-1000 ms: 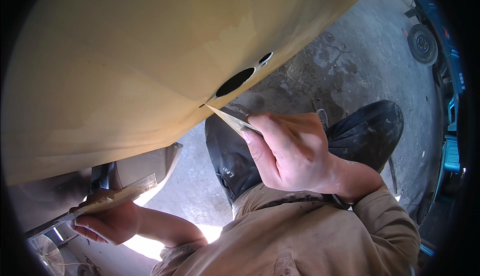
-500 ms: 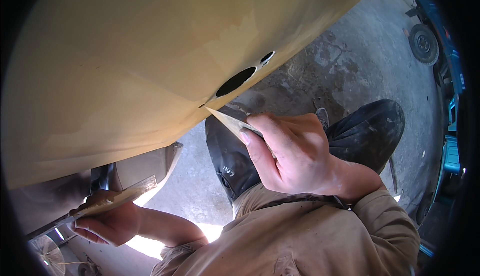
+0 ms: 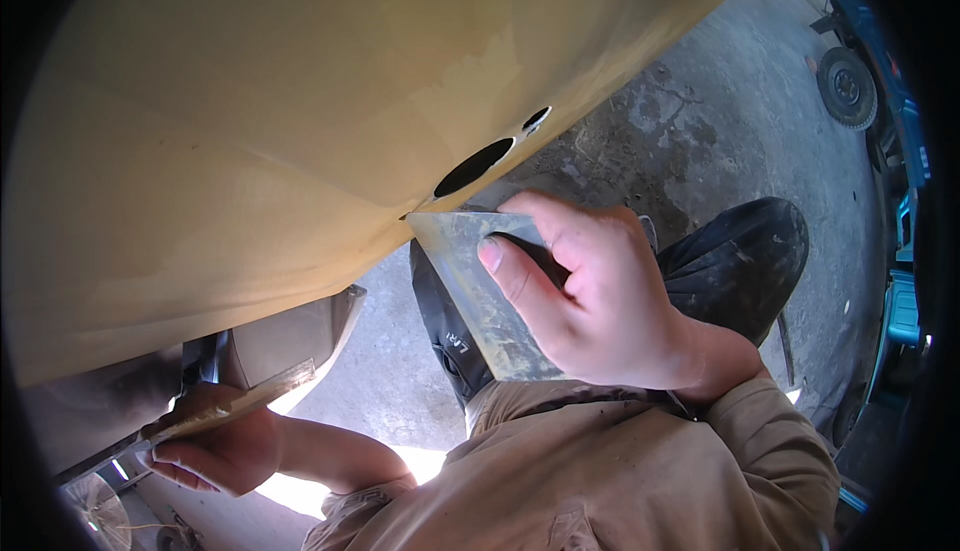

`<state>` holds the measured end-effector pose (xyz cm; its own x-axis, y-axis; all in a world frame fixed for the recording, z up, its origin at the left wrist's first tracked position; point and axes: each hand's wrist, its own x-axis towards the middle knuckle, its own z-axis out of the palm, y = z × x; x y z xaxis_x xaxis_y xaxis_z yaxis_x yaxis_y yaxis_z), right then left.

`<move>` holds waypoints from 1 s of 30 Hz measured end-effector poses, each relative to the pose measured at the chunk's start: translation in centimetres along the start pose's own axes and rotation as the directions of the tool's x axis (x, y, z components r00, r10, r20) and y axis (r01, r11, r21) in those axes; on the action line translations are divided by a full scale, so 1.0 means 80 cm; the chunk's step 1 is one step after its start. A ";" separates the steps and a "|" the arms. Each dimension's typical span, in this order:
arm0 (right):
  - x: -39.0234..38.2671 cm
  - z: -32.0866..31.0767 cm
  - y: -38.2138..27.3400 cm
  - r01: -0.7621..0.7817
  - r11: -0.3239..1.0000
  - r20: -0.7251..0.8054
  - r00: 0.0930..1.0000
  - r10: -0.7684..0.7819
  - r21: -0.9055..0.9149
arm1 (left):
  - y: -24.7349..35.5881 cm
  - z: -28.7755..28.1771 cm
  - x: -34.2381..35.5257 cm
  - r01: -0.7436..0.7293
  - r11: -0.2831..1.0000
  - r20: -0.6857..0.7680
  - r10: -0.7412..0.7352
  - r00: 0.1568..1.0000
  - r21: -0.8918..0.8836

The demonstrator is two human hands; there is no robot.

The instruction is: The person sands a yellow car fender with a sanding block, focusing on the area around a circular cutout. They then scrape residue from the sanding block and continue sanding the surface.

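A flat grey metal filler spreader (image 3: 470, 276), smeared with pale residue, is pinched between the thumb and fingers of my right hand (image 3: 610, 301). One corner points at a small slot (image 3: 404, 217) in the yellow-beige body panel (image 3: 250, 101); whether it touches I cannot tell. Past that slot the panel has a large oval hole (image 3: 474, 168) and a smaller one (image 3: 536, 119). At lower left, my left hand (image 3: 225, 446) is closed round a thin board (image 3: 255, 389), seen almost edge-on and streaked with beige filler. Part of its fingers is hidden.
Below the panel's left end is a dark shiny part with a beige-grey piece (image 3: 285, 336) beside it. My knees (image 3: 740, 256) are bent over the stained concrete floor (image 3: 680, 131). A blue vehicle with a wheel (image 3: 848, 86) stands at the far right.
My right hand has turned the spreader from nearly edge-on to showing its broad face, its corner staying near the slot. My left hand and the board have hardly moved.
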<state>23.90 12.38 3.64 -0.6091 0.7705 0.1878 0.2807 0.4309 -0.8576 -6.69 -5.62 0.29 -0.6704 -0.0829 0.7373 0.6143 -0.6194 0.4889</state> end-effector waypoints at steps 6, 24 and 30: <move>-0.001 0.008 0.016 -0.277 0.816 0.134 0.961 0.243 0.507 | 0.001 0.007 -0.005 -0.042 0.999 -0.033 0.043 0.999 0.030; -0.018 0.043 0.026 -0.564 -0.451 0.710 0.644 0.284 0.692 | 0.007 0.009 -0.006 0.058 0.971 0.050 -0.048 0.998 -0.234; -0.035 0.037 0.047 -0.537 -0.312 0.618 0.722 0.309 0.784 | 0.011 0.012 -0.007 0.087 0.972 0.084 -0.070 0.994 -0.220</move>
<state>24.45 10.42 -1.51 -0.8118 0.3995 -0.4258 -0.3415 -0.9164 -0.2087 -5.40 -5.35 0.79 -0.6746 0.0263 0.7377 0.4468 -0.7810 0.4364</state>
